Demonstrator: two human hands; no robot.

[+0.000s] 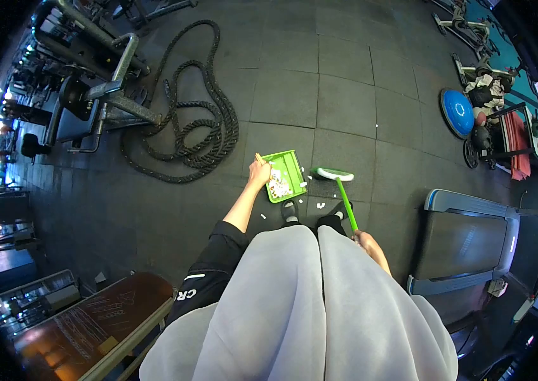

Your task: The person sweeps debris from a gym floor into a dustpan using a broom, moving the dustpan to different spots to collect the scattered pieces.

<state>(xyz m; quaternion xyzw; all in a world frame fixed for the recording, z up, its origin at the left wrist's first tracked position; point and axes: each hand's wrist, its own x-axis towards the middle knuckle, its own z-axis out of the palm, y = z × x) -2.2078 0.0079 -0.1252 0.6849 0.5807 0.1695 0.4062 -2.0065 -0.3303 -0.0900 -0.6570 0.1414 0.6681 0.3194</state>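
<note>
My left hand [259, 173] is closed on the left side of a green dustpan [291, 166], held low over the dark floor in front of my feet. White scraps [279, 185] lie heaped inside the pan. My right hand [371, 247] grips the green handle of a broom [347, 204], whose white and green head [334, 174] rests on the floor just right of the pan. Several small white bits [321, 205] are scattered on the tiles around the pan and my shoes.
A coiled black rope [215, 114] lies at the upper left beside a metal gym machine [116, 95]. At right are a treadmill [465, 244], a blue balance dome [457, 113] and a rack with red mats [517, 145]. A brown board [97, 324] stands lower left.
</note>
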